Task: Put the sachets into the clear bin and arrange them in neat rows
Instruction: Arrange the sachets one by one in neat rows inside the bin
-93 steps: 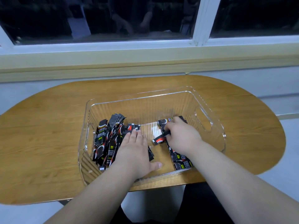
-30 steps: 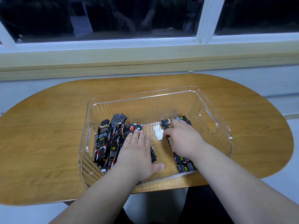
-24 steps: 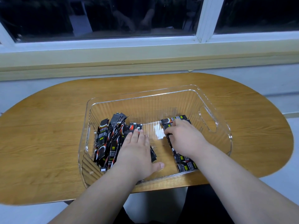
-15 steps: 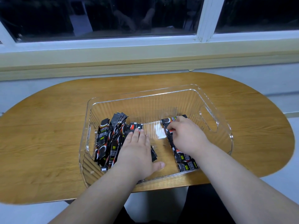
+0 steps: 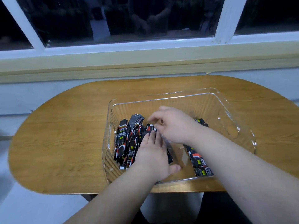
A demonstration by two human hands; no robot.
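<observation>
- A clear bin sat on a wooden table at centre right of the frame, below a dark window.
- Inside the bin, a loose pile of black sachets leaned against its left wall. A flatter row of sachets lay at the lower right of the bin floor, with bare floor between the two.
- The left hand lay flat, fingers straight, pressing on the right side of the pile.
- The right hand reached across to the top of the pile with its fingers curled. Motion blur hid the fingertips, so I cannot tell whether it pinched a sachet.
- The step was probably drawing one sachet from the pile to extend the row. It would go best by taking a single sachet by its end while the flat hand held the rest down. The sachet should then be laid parallel to the row, edge to edge.
</observation>
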